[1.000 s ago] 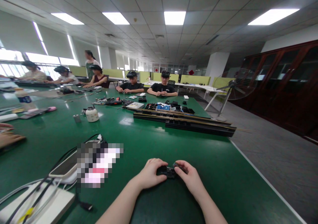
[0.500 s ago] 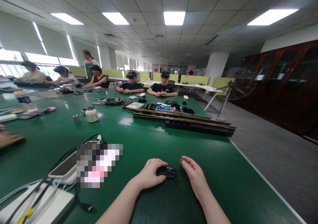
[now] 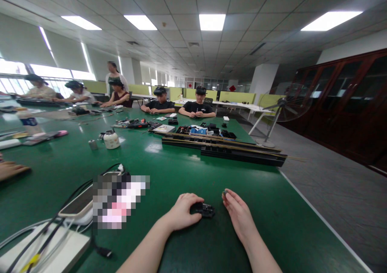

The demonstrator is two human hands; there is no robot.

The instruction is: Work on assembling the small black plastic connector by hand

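My left hand (image 3: 185, 211) grips a small black device (image 3: 207, 210) by its left end, with the thumb in front and fingers behind. The device lies on the green table (image 3: 211, 249) and shows uneven, partly shiny detail on top; its exact kind I cannot make out. To the right of it, apart from it, my right hand (image 3: 238, 210) is raised with a small dark piece (image 3: 225, 192) pinched between thumb and fingertips. That piece is too small to name.
At left lie a phone (image 3: 80, 200), cables and a white box (image 3: 60, 249). A jar (image 3: 111, 139) and a small metal cylinder (image 3: 92, 144) stand beyond. Long black rails (image 3: 242, 156) with thin rods lie ahead. Another person's hand (image 3: 13, 170) rests at the left edge. Co-workers sit across.
My right hand has shifted slightly right, away from the black device, still pinching the small piece. My left hand has stayed put. A standing person in the background has moved right.
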